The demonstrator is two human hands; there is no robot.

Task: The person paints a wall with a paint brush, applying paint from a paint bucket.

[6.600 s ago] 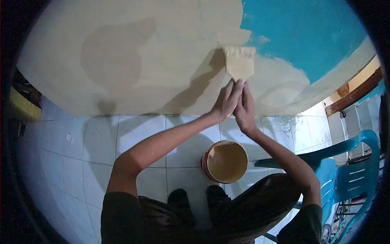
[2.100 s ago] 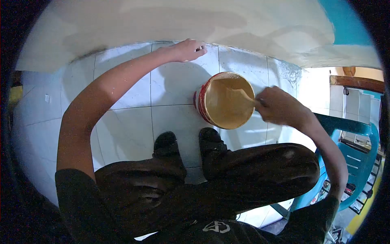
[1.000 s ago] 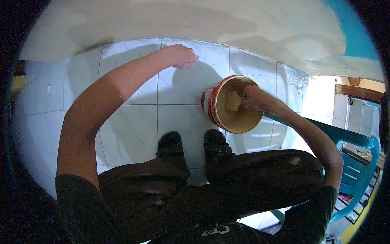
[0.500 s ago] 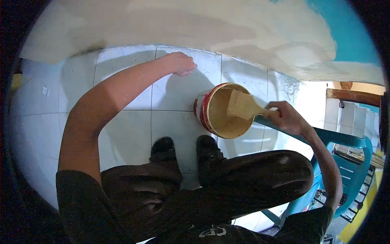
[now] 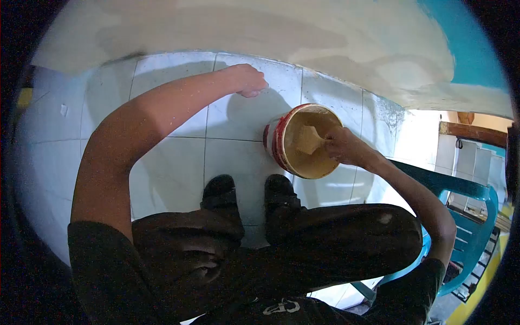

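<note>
Cream-coated flat paintbrush (image 5: 309,140) is inside the mouth of a round red-and-white bucket (image 5: 279,142), its handle grasped by the right hand (image 5: 344,147). Left of the bucket and farther off, the left hand (image 5: 249,80) is clenched above white floor tiles (image 5: 168,179), near the cream-and-turquoise wall (image 5: 216,32).

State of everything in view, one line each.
Left hand: curled, nothing visible in it.
Right hand: closed on the brush handle.
Brush: head inside the bucket's mouth.
Bucket: open, cream-coated inside, red-streaked outside.
Wall: mostly cream, blue at right.
Chair: partly hidden.
</note>
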